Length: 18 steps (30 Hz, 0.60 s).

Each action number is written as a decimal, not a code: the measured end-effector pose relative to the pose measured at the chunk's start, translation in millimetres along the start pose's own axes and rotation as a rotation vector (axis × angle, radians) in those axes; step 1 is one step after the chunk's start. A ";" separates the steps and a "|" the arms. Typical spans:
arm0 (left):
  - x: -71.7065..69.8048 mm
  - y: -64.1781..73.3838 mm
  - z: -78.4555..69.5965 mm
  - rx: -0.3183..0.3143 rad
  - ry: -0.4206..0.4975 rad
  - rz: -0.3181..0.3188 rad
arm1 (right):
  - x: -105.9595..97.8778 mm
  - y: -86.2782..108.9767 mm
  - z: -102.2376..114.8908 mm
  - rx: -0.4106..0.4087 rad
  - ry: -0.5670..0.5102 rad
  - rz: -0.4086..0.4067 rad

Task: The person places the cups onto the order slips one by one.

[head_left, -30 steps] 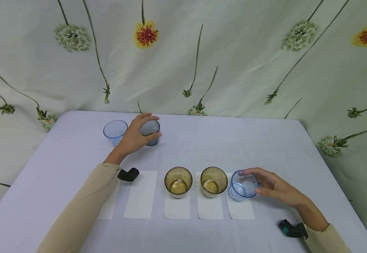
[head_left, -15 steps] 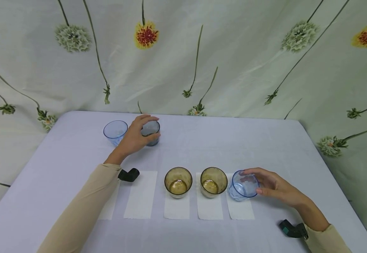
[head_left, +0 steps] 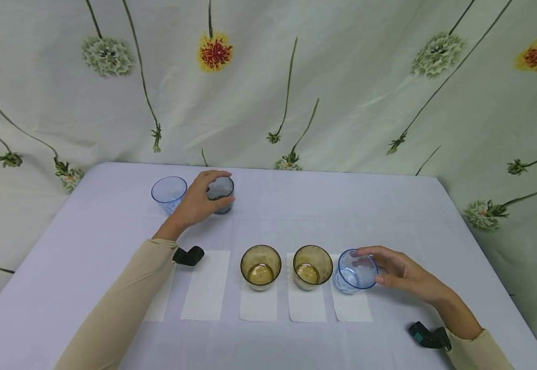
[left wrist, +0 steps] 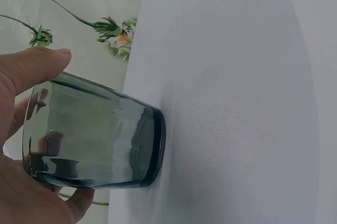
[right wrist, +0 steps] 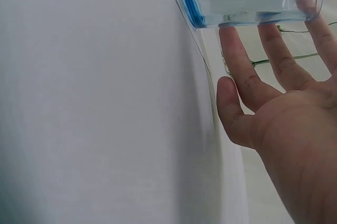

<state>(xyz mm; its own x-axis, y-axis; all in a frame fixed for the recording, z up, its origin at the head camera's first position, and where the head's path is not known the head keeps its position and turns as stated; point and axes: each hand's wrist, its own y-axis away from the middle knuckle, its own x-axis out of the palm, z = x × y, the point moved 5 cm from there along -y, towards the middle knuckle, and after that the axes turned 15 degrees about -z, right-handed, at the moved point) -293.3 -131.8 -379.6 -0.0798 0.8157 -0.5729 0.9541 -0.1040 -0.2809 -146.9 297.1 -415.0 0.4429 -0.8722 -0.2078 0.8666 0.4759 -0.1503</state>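
Observation:
At the back left, my left hand (head_left: 196,202) grips a smoky grey-blue drinking glass (head_left: 220,188), its thumb and fingers on opposite sides near the rim. In the left wrist view, the base of this glass (left wrist: 100,134) is right at the white cloth. My right hand (head_left: 407,274) holds a light blue glass (head_left: 355,275) at the right end of the front row, thumb at the near side of the rim and fingers at the far side. In the right wrist view, fingertips (right wrist: 231,39) touch the side of the clear blue glass (right wrist: 247,2).
Two amber glasses (head_left: 261,267) stand side by side on white paper strips in front. A bare paper strip (head_left: 206,288) lies left of them, another partly under the left sleeve (head_left: 125,298). Another light blue glass (head_left: 168,190) stands beside the left wrist. A flowered cloth (head_left: 342,103) hangs behind the table.
Hardly anything differs. The fingers of my left hand have settled slightly lower around the grey-blue glass; the right hand stays at the light blue glass.

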 end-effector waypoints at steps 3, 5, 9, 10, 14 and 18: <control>0.6 -0.4 0.6 -0.011 0.002 0.006 | 0.1 0.0 -0.7 0.001 -0.005 0.006; 0.9 -0.3 0.8 -0.015 0.000 0.010 | 0.5 -0.2 -0.6 0.004 -0.007 0.008; 2.0 -0.2 2.3 -0.018 0.000 0.010 | 1.0 -0.6 0.4 0.004 -0.008 0.010; 2.3 -0.2 2.8 -0.018 0.000 0.010 | 1.1 -0.6 0.6 0.003 -0.009 0.010; 3.0 -0.2 3.2 -0.022 -0.005 0.008 | 1.3 -0.5 0.7 0.004 -0.011 0.011; 3.2 0.8 2.1 -0.030 -0.014 0.014 | 1.5 -0.3 0.8 0.007 -0.005 0.008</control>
<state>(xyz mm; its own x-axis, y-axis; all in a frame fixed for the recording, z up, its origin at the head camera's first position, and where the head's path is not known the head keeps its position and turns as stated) -293.3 -130.5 -383.3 -0.0704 0.8063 -0.5873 0.9633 -0.0978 -0.2498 -146.3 295.5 -414.6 0.4508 -0.8689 -0.2043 0.8646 0.4819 -0.1420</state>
